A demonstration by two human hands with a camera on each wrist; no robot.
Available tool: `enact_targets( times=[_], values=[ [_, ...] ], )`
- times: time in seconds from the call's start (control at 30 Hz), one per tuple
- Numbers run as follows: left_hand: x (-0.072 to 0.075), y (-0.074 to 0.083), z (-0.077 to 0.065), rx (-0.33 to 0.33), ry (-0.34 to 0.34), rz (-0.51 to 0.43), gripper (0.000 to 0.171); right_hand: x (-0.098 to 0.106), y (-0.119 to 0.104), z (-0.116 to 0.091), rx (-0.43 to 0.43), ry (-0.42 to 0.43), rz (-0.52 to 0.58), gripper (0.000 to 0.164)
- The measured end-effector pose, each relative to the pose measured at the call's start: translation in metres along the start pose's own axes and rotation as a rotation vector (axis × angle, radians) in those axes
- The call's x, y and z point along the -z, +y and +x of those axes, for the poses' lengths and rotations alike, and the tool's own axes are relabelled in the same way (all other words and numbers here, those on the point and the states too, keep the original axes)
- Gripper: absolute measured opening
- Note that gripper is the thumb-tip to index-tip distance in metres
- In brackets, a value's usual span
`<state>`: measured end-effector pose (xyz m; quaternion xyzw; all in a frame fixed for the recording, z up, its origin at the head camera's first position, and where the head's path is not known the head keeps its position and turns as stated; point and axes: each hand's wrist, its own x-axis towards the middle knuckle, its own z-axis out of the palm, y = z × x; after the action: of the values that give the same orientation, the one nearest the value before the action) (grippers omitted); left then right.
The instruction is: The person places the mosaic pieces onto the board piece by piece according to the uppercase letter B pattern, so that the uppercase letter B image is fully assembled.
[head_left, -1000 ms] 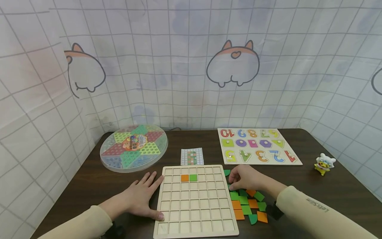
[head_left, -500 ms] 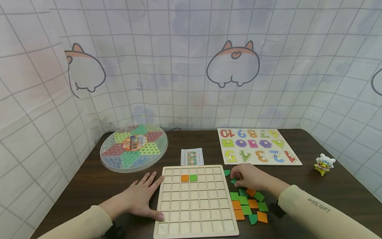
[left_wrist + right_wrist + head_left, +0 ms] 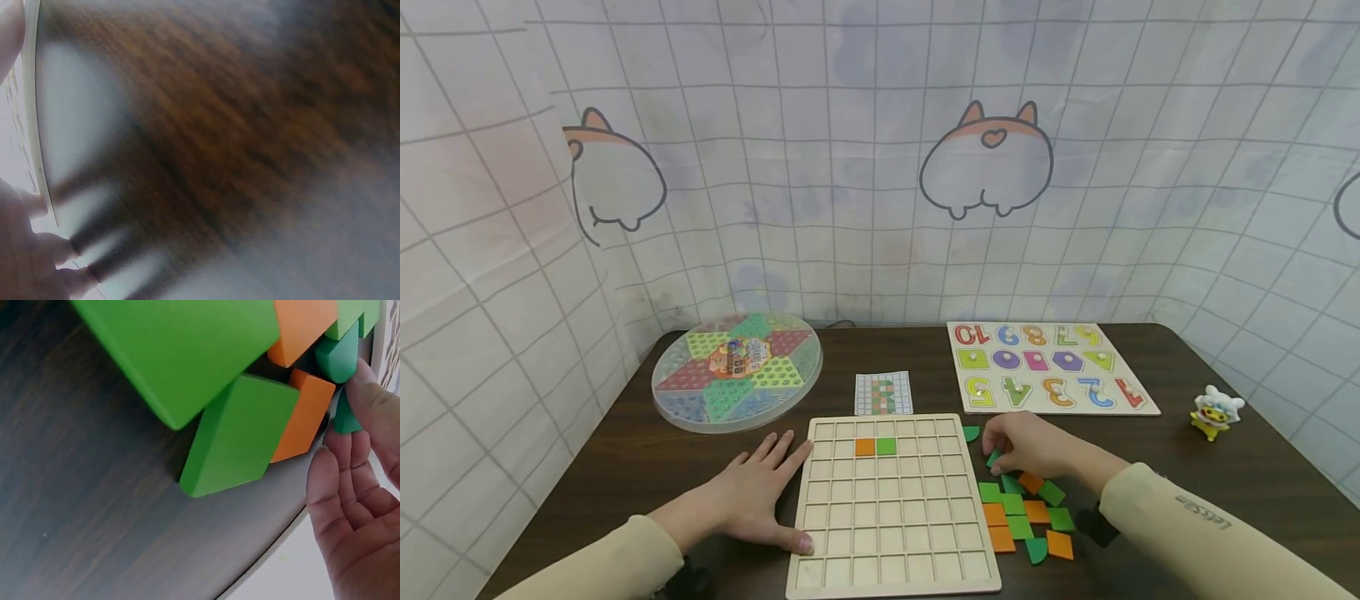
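Note:
My left hand lies spread at the left side of the wooden grid board, its thumb on the board's edge. Fingers of that hand also show at the lower left of the left wrist view. Right of the board, my right hand pinches a dark green quarter-circle piece between thumb and fingers, low over the table. An orange square and a light green square sit side by side in the board's second row. Another dark green piece lies by the board's upper right corner.
Several loose orange and green pieces lie along the board's right side. Behind the board is a small pattern card. A round Chinese checkers board, a number puzzle and a toy figure stand farther out.
My right hand has shifted slightly right, drawing the dark green quarter-circle piece away from the board's edge. The left hand has stayed put.

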<state>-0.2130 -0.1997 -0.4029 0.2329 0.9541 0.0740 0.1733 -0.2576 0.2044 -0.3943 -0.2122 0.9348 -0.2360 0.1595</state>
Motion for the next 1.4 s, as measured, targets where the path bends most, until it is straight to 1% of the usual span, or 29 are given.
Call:
enact_targets(
  times=[0.17, 0.27, 0.33, 0.5, 0.63, 0.77, 0.87, 0.97, 1.03, 1.13, 1.2, 1.4],
  values=[
    [0.001, 0.000, 0.000, 0.002, -0.002, -0.003, 0.126, 0.003, -0.005, 0.001, 0.039, 0.037, 0.043, 0.013],
    [0.001, 0.001, 0.000, 0.003, -0.004, 0.000, 0.126, 0.004, -0.013, 0.006, 0.075, 0.075, 0.108, 0.010],
    [0.001, 0.001, 0.000, 0.005, -0.006, 0.000, 0.126, 0.003, -0.019, 0.011, 0.101, 0.098, 0.159, 0.011],
    [0.000, 0.000, 0.000, 0.009, -0.014, -0.005, 0.126, -0.004, -0.034, 0.024, 0.135, 0.108, 0.286, 0.012],
    [-0.001, -0.001, 0.001, 0.015, -0.017, -0.006, 0.127, -0.008, -0.046, 0.034, 0.108, 0.096, 0.364, 0.011],
    [-0.001, -0.002, 0.001, 0.014, -0.012, 0.000, 0.127, -0.011, -0.056, 0.042, 0.067, 0.089, 0.409, 0.017],
    [-0.001, -0.002, 0.001, 0.010, -0.010, 0.003, 0.127, -0.013, -0.062, 0.048, 0.047, 0.096, 0.421, 0.020],
    [0.000, -0.001, 0.000, 0.010, -0.009, 0.005, 0.126, -0.017, -0.067, 0.052, 0.013, 0.124, 0.420, 0.017],
    [0.000, -0.001, 0.000, 0.010, -0.010, 0.004, 0.127, -0.020, -0.069, 0.055, -0.017, 0.148, 0.388, 0.011],
    [0.001, 0.000, -0.001, 0.012, -0.009, -0.001, 0.127, -0.025, -0.074, 0.059, -0.056, 0.166, 0.320, 0.006],
    [0.001, 0.000, -0.001, 0.012, -0.009, -0.004, 0.127, -0.027, -0.078, 0.060, -0.067, 0.177, 0.262, 0.003],
    [0.002, 0.001, -0.002, 0.013, -0.016, -0.006, 0.126, -0.032, -0.085, 0.062, -0.102, 0.205, 0.146, 0.004]
  ],
)
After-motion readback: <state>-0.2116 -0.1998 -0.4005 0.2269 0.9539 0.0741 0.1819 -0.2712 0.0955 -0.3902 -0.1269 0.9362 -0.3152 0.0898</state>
